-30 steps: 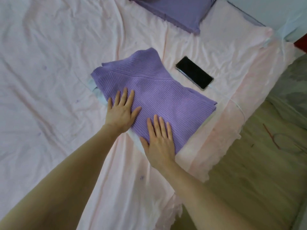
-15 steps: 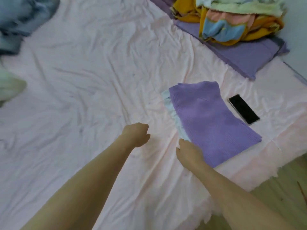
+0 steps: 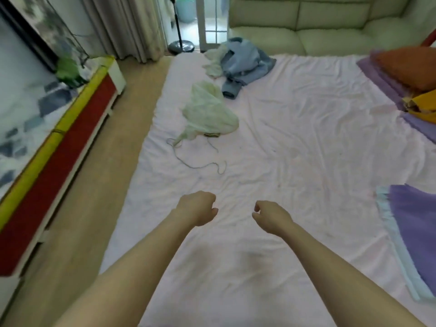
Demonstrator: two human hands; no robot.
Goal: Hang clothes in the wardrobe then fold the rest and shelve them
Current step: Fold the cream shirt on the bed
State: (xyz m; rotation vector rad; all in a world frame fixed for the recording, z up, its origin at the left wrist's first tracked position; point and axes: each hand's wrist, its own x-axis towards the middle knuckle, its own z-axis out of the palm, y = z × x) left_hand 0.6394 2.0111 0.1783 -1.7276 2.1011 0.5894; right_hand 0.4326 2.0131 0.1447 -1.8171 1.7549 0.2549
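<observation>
A folded purple sweater [image 3: 415, 232] lies at the right edge of the pink bed sheet [image 3: 295, 149], on top of a folded light blue garment [image 3: 389, 232]. A crumpled pale green garment [image 3: 207, 114] sits on the far left part of the bed, with a thin cord [image 3: 195, 162] trailing from it. Behind it lie a crumpled blue denim garment [image 3: 245, 60] and a whitish cloth [image 3: 213, 63]. My left hand [image 3: 197, 207] and right hand [image 3: 270, 217] hover over the middle of the bed, fingers loosely curled, holding nothing.
A low red and yellow cabinet [image 3: 59, 156] runs along the wooden floor [image 3: 113, 173] left of the bed. Purple bedding [image 3: 387, 79] with an orange pillow [image 3: 405, 64] lies at the far right. A cream sofa [image 3: 306, 20] and a fan stand [image 3: 181, 47] stand beyond the bed.
Both hands have left the folded purple sweater and curled loosely. My view has swung left, so the sweater now sits at the right edge and the loose garments have come into view.
</observation>
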